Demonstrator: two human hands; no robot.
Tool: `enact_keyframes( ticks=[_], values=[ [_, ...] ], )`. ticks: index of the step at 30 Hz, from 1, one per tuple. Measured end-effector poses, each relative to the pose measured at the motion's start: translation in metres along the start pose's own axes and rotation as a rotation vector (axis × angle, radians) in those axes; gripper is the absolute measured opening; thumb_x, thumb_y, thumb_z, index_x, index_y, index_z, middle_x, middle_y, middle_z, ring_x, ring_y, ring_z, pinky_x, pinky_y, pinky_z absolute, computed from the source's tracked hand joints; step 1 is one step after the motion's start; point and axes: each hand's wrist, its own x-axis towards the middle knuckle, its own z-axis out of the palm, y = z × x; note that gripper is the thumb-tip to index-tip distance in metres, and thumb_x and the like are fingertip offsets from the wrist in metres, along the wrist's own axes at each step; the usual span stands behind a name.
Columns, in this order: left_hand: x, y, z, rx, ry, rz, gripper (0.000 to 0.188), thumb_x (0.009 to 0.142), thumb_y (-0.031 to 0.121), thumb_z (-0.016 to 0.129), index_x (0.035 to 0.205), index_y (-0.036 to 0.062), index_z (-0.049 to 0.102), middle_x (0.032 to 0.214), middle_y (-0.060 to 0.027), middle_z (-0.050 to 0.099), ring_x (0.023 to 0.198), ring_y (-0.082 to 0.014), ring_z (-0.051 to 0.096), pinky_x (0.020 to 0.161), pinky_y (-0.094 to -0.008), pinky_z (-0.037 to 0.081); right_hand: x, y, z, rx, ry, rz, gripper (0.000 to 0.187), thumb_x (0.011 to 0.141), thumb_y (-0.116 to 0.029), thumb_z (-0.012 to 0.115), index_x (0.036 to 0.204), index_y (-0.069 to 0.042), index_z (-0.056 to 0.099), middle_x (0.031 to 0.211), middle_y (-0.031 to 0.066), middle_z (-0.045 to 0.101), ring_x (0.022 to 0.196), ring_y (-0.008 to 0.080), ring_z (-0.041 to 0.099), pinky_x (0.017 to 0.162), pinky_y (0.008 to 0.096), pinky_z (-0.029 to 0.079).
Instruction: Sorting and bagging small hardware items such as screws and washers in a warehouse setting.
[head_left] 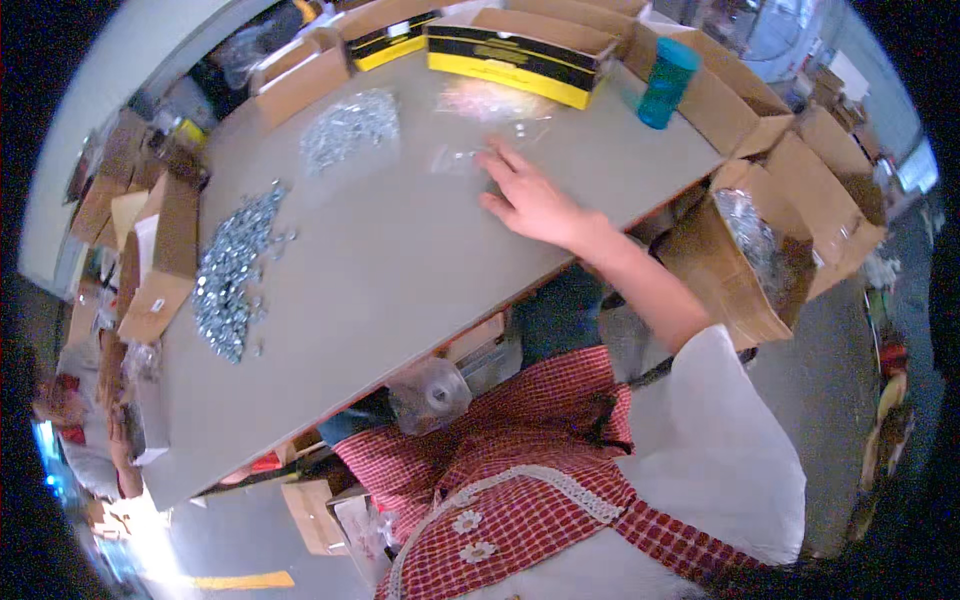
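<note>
My right hand [535,200] reaches over the grey table [400,250] with its fingers apart and nothing in them. Its fingertips are nearest to a small clear plastic bag [455,158], and I cannot tell whether they touch it. Just beyond lies a clear bag with pinkish contents [490,102]. To the left of these is a larger clear bag of small silvery pieces [350,130]. A loose heap of small shiny metal parts [232,280] spreads over the left of the table. My left hand does not show.
A black and yellow carton [515,62] and a teal bottle [668,85] stand along the far side. Open cardboard boxes line the left and right, one box [700,265] holding plastic-wrapped silvery contents. A clear plastic roll [430,395] sits below the near edge.
</note>
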Motion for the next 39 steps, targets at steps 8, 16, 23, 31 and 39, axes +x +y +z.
enact_keyframes(
  ticks=[8, 16, 23, 31, 39],
  values=[
    [-0.048, -0.071, 0.026, -0.254, 0.202, -0.234, 0.017, 0.093, 0.014, 0.063, 0.103, 0.001, 0.061, 0.096, -0.0074, 0.064, 0.088, -0.0172, 0.061, 0.078, -0.0326, 0.051, 0.022, -0.005, 0.037, -0.175, -0.258, -0.086, 0.05, 0.1, -0.034, 0.046, 0.135, 0.002, 0.047, 0.143, 0.0272, 0.043, 0.136, 0.0435, 0.037, 0.114, 0.0542, 0.027],
    [-0.082, -0.115, 0.053, -0.518, 0.37, -0.379, 0.018, 0.095, 0.015, 0.06, 0.107, 0.0016, 0.061, 0.099, -0.0074, 0.065, 0.09, -0.0182, 0.061, 0.08, -0.033, 0.051, 0.019, -0.011, 0.025, -0.09, -0.284, -0.073, 0.051, 0.101, -0.035, 0.044, 0.137, 0.002, 0.047, 0.146, 0.0253, 0.042, 0.138, 0.0415, 0.035, 0.116, 0.0484, 0.026],
    [-0.085, -0.136, 0.067, -0.741, 0.467, -0.442, 0.02, 0.097, 0.017, 0.057, 0.11, 0.0021, 0.061, 0.101, -0.0074, 0.066, 0.091, -0.019, 0.062, 0.081, -0.0334, 0.052, 0.009, -0.008, 0.021, -0.175, -0.265, -0.13, 0.048, 0.102, -0.032, 0.044, 0.137, 0.0, 0.047, 0.146, 0.0228, 0.043, 0.137, 0.0404, 0.038, 0.116, 0.048, 0.027],
    [-0.133, -0.133, 0.079, -0.965, 0.632, -0.587, 0.022, 0.099, 0.018, 0.054, 0.113, 0.0026, 0.06, 0.104, -0.0074, 0.066, 0.093, -0.02, 0.063, 0.083, -0.0338, 0.052, -0.041, -0.089, -0.015, 0.105, -0.309, -0.161, 0.054, 0.091, -0.033, 0.065, 0.133, -0.002, 0.051, 0.136, 0.0208, 0.052, 0.128, 0.0406, 0.047, 0.111, 0.0483, 0.036],
    [0.033, 0.036, -0.01, -0.63, 0.356, -0.34, 0.02, 0.095, 0.004, 0.06, 0.114, -0.0019, 0.06, 0.106, -0.0103, 0.064, 0.097, -0.0173, 0.061, 0.089, -0.0317, 0.049, -0.082, -0.134, -0.029, 0.447, -0.081, -0.076, 0.016, 0.088, -0.012, 0.07, 0.1, -0.001, 0.069, 0.088, 0.0111, 0.068, 0.085, 0.028, 0.067, 0.076, 0.0347, 0.054]
  ],
)
